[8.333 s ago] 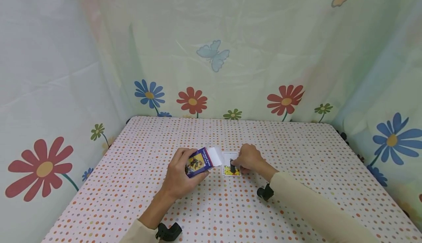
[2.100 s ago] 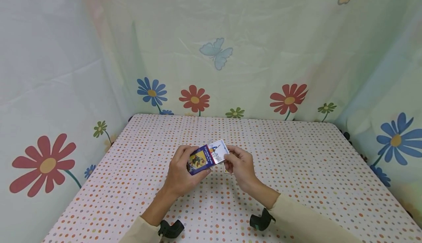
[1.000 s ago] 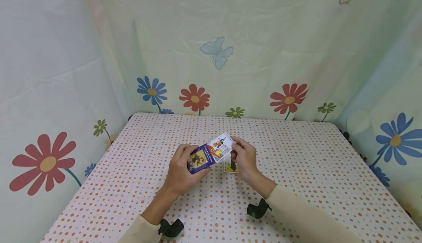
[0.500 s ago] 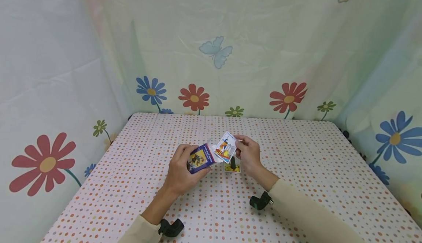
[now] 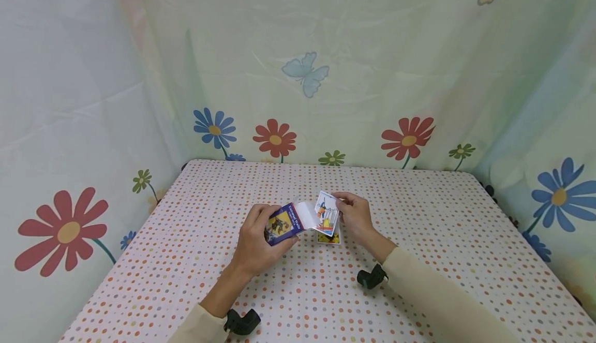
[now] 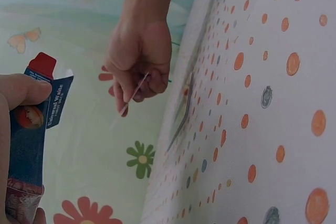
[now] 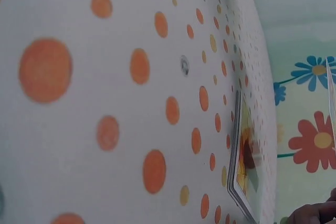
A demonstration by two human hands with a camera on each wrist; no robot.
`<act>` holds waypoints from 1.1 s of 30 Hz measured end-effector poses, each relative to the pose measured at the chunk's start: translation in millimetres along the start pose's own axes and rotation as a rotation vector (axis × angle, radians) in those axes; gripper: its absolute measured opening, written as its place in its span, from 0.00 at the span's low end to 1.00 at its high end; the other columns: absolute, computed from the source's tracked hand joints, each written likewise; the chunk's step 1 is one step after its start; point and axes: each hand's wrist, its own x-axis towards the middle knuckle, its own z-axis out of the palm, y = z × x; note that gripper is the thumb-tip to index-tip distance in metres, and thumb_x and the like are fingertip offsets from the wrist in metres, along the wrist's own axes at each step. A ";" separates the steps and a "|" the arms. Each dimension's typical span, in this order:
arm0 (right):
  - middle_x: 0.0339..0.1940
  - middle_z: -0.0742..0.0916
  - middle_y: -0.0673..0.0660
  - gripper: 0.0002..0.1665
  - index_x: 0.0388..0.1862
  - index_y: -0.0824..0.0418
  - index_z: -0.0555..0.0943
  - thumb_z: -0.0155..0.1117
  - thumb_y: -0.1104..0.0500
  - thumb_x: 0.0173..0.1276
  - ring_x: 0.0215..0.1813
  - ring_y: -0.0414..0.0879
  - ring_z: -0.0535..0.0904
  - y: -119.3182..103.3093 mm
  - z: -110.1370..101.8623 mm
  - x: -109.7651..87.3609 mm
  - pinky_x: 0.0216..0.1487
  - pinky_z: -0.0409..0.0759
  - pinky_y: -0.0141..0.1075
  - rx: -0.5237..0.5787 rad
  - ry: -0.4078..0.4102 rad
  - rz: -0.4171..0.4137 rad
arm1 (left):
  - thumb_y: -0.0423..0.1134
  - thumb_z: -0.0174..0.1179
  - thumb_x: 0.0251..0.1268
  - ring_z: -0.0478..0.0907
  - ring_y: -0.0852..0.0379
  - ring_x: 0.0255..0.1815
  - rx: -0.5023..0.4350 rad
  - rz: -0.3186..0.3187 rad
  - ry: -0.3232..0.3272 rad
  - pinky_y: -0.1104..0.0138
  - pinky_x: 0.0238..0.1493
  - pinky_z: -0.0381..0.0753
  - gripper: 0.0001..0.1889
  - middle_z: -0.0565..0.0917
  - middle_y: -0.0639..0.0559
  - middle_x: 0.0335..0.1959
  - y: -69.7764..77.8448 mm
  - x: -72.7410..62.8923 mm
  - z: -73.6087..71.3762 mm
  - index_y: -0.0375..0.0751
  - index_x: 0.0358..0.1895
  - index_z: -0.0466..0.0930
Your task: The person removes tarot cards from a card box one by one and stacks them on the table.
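Observation:
In the head view my left hand point(image 5: 255, 244) grips a purple tarot deck box point(image 5: 281, 225), its white flap point(image 5: 306, 214) open toward the right. Between thumb and fingers, my right hand point(image 5: 357, 218) pinches a tarot card point(image 5: 327, 212), picture side up, just right of the flap. Partly hidden below that card, a small stack of tarot cards point(image 5: 328, 239) lies on the table. Seen from the left wrist, the held card point(image 6: 134, 94) is nearly edge-on and raised above the table. The right wrist view shows the stack's layered edges point(image 7: 234, 156), slightly bent.
A white cloth with coloured dots point(image 5: 223, 188) covers the table. Behind it hangs a curtain point(image 5: 354, 63) printed with flowers and butterflies, with more curtain at both sides. Black wrist cameras point(image 5: 242, 322) sit on both forearms.
My right hand has drawn the card out of the box, moved it right and turned it straighter above the stack. Earlier that hand was at the stack. The left hand keeps its grip.

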 end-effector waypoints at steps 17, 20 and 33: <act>0.51 0.81 0.62 0.15 0.54 0.62 0.86 0.55 0.65 0.76 0.44 0.50 0.74 12.3 -3.2 13.8 0.38 0.73 0.35 -0.244 -0.055 0.023 | 0.46 0.81 0.46 0.76 0.55 0.47 0.000 -0.012 -0.010 0.65 0.39 0.84 0.36 0.75 0.46 0.53 -0.9 -1.5 0.1 0.40 0.60 0.78; 0.46 0.81 0.61 0.15 0.53 0.62 0.86 0.56 0.66 0.75 0.39 0.48 0.74 15.9 -2.8 17.0 0.33 0.74 0.34 -0.269 -0.058 0.035 | 0.47 0.81 0.46 0.76 0.55 0.47 -0.007 -0.016 -0.011 0.65 0.39 0.84 0.36 0.75 0.46 0.53 -0.9 -1.9 0.2 0.40 0.60 0.78; 0.41 0.85 0.58 0.14 0.53 0.57 0.87 0.58 0.62 0.76 0.37 0.49 0.77 18.1 1.0 20.7 0.34 0.71 0.37 -0.586 -0.084 -0.017 | 0.46 0.81 0.45 0.76 0.55 0.47 -0.012 -0.004 -0.004 0.66 0.38 0.84 0.36 0.75 0.46 0.53 -1.6 -1.0 0.8 0.40 0.60 0.78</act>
